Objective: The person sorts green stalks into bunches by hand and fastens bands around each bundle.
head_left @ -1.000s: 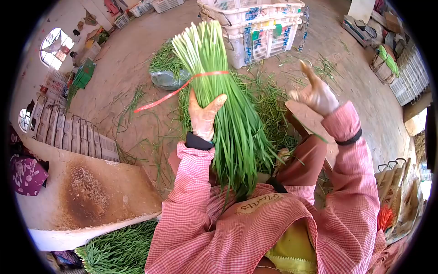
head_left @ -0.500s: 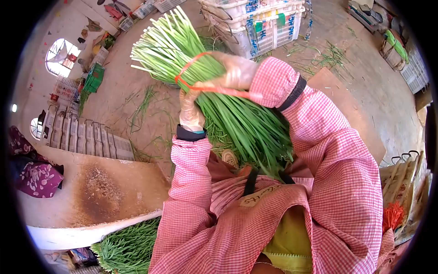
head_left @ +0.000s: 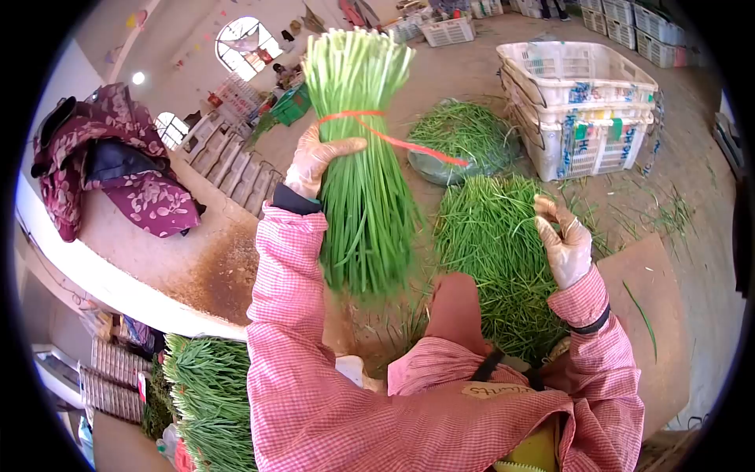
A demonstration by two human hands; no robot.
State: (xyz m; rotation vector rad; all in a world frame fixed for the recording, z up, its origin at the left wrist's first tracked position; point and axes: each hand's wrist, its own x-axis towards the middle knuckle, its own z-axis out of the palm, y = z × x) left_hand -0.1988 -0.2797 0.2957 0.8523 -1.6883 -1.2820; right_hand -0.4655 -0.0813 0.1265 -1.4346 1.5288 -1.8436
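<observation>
A thick bundle of green chives [head_left: 362,212] stands almost upright, pale stem ends at the top. A red band [head_left: 358,114] circles its upper part, with a loose tail hanging out to the right. My left hand [head_left: 314,160], in a thin see-through glove, grips the bundle from the left just below the band, thumb across the front. Off to the right, my gloved right hand [head_left: 566,244] is apart from the bundle, fingers curved with a gap to the thumb and nothing visible in them. It hovers beside a large pile of loose chives [head_left: 495,252] in front of me.
Stacked white crates [head_left: 582,110] stand beyond the pile, next to a bag of green trimmings [head_left: 460,138]. At left, a cloth-draped ledge [head_left: 181,259] borders my space; more chives [head_left: 208,401] lie below it. A brown board [head_left: 649,330] lies on the floor at right.
My right hand has let go of the band and moved away to the right. My left hand has swung the tilted bundle nearly upright. The view has turned, showing the loose pile.
</observation>
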